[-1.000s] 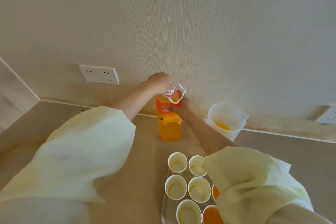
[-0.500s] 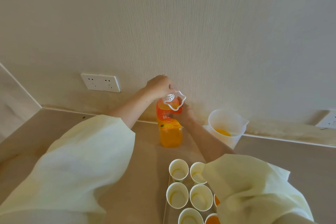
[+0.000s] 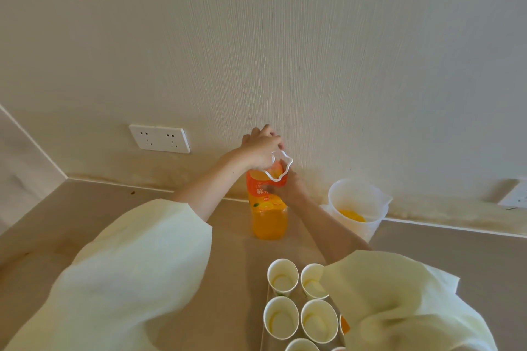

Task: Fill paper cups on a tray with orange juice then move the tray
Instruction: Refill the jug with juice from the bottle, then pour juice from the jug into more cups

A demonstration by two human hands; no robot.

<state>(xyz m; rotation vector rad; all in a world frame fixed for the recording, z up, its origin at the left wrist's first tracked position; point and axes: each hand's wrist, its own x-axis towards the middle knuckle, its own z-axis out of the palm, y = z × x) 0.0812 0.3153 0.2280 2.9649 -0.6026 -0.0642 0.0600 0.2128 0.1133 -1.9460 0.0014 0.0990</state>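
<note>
Fingers (image 3: 266,131) of left hand (image 3: 261,148) are curling round juice bottle (image 3: 269,221) top; right hand (image 3: 288,186) is gripping its neck. Bottle is standing upright on counter (image 3: 236,265), behind paper cups (image 3: 282,276) on tray (image 3: 264,333).

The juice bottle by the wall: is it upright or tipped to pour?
Upright. The juice bottle stands on its base on the counter, the right hand holding its middle and the left hand at its top.

The person wore wide, loose, pale yellow sleeves (image 3: 128,279) of thin fabric, both ending mid-forearm with forearms (image 3: 211,182) bare below.
</note>
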